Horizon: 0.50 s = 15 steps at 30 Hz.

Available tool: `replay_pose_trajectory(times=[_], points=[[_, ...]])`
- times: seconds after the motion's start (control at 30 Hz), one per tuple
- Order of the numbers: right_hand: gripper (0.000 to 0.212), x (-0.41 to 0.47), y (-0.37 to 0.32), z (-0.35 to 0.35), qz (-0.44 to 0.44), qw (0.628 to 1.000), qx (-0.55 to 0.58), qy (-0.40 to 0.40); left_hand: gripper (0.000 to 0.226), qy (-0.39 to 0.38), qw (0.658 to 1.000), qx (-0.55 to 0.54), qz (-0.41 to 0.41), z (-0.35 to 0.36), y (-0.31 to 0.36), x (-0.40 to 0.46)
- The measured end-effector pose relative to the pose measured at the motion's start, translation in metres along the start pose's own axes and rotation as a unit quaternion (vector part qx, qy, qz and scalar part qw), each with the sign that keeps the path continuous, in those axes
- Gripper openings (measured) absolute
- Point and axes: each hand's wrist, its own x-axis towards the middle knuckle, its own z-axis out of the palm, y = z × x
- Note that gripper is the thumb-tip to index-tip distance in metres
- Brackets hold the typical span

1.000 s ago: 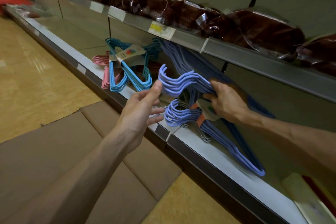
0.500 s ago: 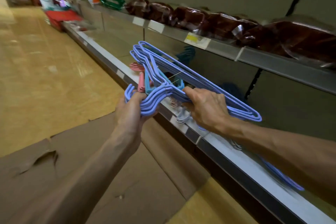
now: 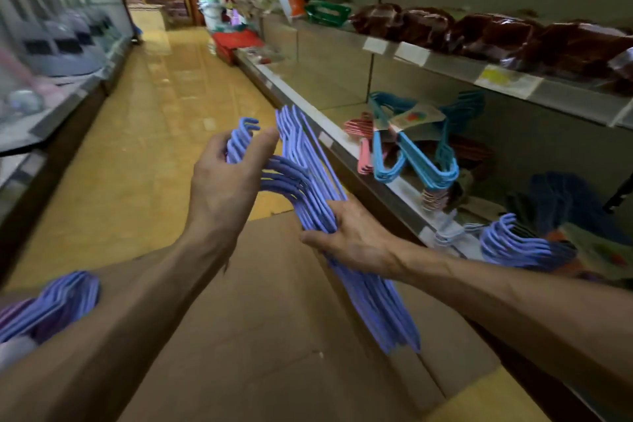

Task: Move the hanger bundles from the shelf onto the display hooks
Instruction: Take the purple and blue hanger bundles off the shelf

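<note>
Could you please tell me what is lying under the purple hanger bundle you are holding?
Below the purple hanger bundle lies flattened cardboard on the floor; what the cardboard covers cannot be seen.

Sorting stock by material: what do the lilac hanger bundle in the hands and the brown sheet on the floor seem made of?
Lilac hanger bundle: probably wire with a matte plastic coating, judging by thin, evenly bent rods. Brown sheet: flattened corrugated cardboard, dull, with creased flap lines.

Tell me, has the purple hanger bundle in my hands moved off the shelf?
Yes. The purple hanger bundle has come away from the shelf edge toward the aisle, over the cardboard.
</note>
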Motion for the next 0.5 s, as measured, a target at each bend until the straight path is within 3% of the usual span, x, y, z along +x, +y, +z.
replay_pose_trajectory(times=[0.17,0.3,0.5], points=[[0.013,0.015,-0.028,0.041,0.032,0.980,0.189,-0.057,0.049,-0.003,1.000,-0.008,-0.001,-0.031,0.008,0.012],[0.019,0.021,-0.041,0.066,0.038,0.956,0.267,-0.111,0.055,-0.027,0.999,-0.030,-0.004,-0.053,0.007,0.019],[0.028,0.019,-0.056,0.090,0.046,0.911,0.359,-0.198,0.066,-0.122,0.992,-0.037,0.018,-0.087,0.005,0.021]])
